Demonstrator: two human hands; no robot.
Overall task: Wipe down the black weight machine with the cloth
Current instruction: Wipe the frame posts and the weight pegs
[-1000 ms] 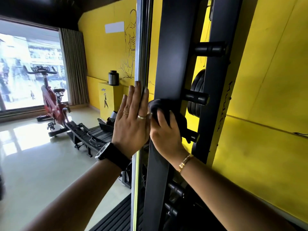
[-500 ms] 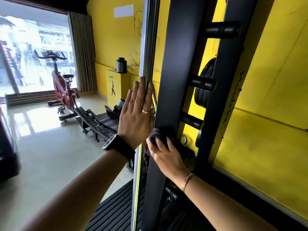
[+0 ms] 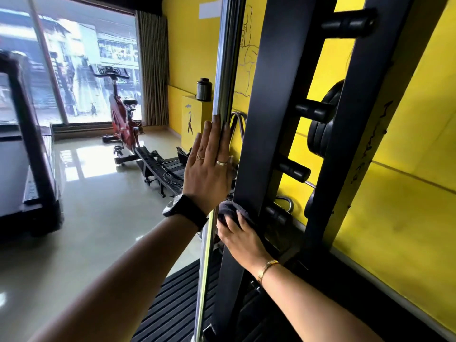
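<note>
The soft dark grey cloth (image 3: 228, 209) was bunched against the lower front edge of the tall black steel upright (image 3: 266, 119) of the weight machine, between that upright and the vertical chrome guide rod (image 3: 223, 70). The right hand (image 3: 243, 240) pressed it there, fingers curled over the wad. The left hand (image 3: 209, 169) lay flat on the rod, fingers straight and together, holding nothing. The cloth looked light and limp, best gripped as a wad under the palm so it would fold round edges. The frame looked heavy, rigid and smooth, though its stubby black pegs (image 3: 293, 170) could snag a loose corner. The only container, 1 dark lidded canister (image 3: 204, 89) on a yellow pedestal (image 3: 195, 114), was closed, its contents hidden.
</note>
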